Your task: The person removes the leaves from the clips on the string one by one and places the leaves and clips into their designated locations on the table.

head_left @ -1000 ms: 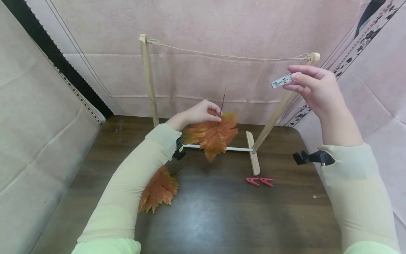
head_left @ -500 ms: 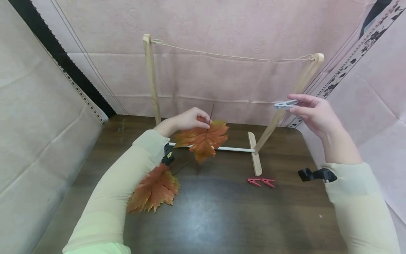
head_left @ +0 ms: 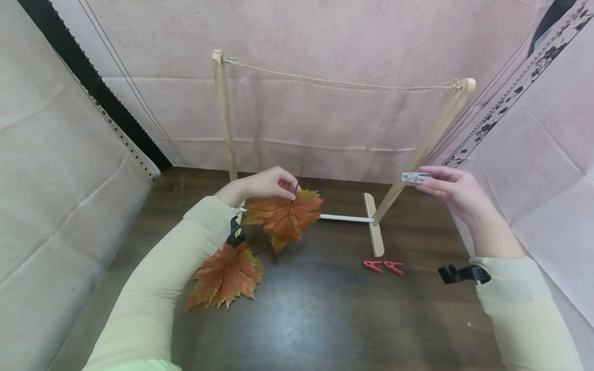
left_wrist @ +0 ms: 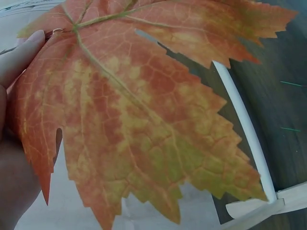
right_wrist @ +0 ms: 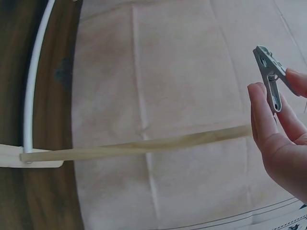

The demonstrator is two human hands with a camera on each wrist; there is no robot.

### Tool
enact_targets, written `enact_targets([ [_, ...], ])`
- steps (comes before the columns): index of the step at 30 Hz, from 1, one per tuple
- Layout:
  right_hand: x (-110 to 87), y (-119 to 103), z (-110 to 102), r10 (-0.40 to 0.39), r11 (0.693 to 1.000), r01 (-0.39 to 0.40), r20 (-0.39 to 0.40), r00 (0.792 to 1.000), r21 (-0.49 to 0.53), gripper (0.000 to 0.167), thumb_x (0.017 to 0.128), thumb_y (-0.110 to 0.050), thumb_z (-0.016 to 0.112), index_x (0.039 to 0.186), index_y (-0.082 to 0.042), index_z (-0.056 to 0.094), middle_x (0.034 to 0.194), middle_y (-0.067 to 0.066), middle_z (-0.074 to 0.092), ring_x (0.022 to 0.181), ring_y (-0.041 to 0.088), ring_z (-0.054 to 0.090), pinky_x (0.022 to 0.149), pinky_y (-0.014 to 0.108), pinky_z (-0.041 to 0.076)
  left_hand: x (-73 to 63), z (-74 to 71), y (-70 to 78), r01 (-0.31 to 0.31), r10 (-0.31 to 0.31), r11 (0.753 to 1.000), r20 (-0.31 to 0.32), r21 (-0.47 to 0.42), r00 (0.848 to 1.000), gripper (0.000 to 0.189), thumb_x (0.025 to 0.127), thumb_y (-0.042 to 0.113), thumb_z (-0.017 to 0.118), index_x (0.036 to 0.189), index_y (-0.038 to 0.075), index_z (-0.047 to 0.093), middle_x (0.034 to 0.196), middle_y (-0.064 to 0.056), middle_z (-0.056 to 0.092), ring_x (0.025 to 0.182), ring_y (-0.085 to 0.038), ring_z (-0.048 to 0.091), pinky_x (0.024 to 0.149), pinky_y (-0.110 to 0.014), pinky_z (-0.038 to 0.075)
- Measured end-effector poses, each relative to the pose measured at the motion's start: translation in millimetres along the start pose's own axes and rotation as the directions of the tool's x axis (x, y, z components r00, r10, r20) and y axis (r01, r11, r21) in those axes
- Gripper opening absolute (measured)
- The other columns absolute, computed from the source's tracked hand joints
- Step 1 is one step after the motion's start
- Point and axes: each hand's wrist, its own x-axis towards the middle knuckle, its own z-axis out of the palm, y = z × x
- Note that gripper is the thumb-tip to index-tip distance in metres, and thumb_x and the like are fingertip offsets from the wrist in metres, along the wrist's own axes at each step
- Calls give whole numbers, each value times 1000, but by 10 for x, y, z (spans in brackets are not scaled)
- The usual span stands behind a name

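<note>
My left hand [head_left: 271,184] pinches an orange artificial maple leaf [head_left: 285,219] near the base of its stem, above the table. Seen from the left wrist, the leaf [left_wrist: 129,105] fills most of the view and hides part of the fingers. My right hand [head_left: 457,193] holds a light grey-blue clothespin [head_left: 415,178] between thumb and fingers, beside the right post of the wooden stand. The right wrist view shows the clothespin [right_wrist: 268,76] in profile, its handle end at the fingers. A second maple leaf [head_left: 227,278] lies on the table, partly under my left forearm.
A wooden stand has a left post [head_left: 224,113], a right post [head_left: 436,129] and a string [head_left: 325,80] tied between their tops. A white rod [head_left: 345,218] joins the bottom. Two red clothespins [head_left: 382,266] lie by the right foot [head_left: 375,232]. Cloth walls [head_left: 325,118] surround the table.
Both hands have come down from higher up. The left hand has carried its leaf left and lower, and the right hand has lowered the clothespin from near the string's right end.
</note>
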Motion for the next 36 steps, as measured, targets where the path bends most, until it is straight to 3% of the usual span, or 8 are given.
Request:
enact_targets([
  [8, -93, 217, -127, 66, 976, -69, -20, 998, -208, 41, 87, 13, 52, 102, -20, 71, 95, -7, 70, 84, 4, 65, 73, 14, 50, -148, -10, -68, 51, -51, 999, 22, 2, 998, 9, 85, 7, 66, 93, 2, 67, 75, 1, 62, 71, -11, 51, 68, -25, 45],
  [17, -169, 458, -237, 108, 972, -111, -23, 994, -205, 38, 87, 12, 53, 101, -19, 70, 92, -6, 71, 84, 4, 65, 74, 14, 50, -324, -20, -212, 124, -124, 992, 44, 4, 991, 13, 90, 17, 62, 91, 7, 69, 89, -2, 67, 81, -11, 54, 77, -26, 45],
  [25, -211, 587, -297, 125, 969, -131, -41, 991, -208, 37, 88, 10, 52, 100, -20, 70, 94, -7, 69, 86, 4, 65, 76, 15, 49, -459, -62, -317, 125, -130, 991, 107, 46, 986, 18, 94, 19, 56, 91, 8, 69, 90, -2, 66, 78, -13, 49, 76, -30, 42],
  [29, -227, 658, -328, 121, 975, -123, -26, 992, -186, 40, 87, 12, 51, 101, -21, 70, 95, -6, 69, 87, 6, 65, 78, 14, 49, -519, -65, -338, 132, -149, 983, 131, 131, 980, 21, 95, 23, 55, 82, 12, 68, 81, 4, 64, 81, -14, 48, 98, -41, 27],
  [32, -256, 730, -356, 115, 974, -119, -31, 993, -194, 41, 87, 13, 52, 101, -22, 69, 94, -7, 69, 85, 5, 65, 76, 14, 49, -558, -60, -350, 123, -149, 978, 152, 171, 977, 25, 95, 23, 55, 75, 13, 66, 72, 8, 59, 85, -15, 43, 99, -45, 17],
  [36, -299, 838, -390, 136, 962, -144, -51, 989, -233, 40, 88, 10, 53, 100, -24, 69, 93, -10, 69, 84, 2, 64, 74, 14, 49, -626, -56, -383, 136, -158, 984, 211, 116, 965, 23, 95, 18, 54, 76, 8, 64, 67, 6, 49, 77, -13, 41, 84, -34, 32],
])
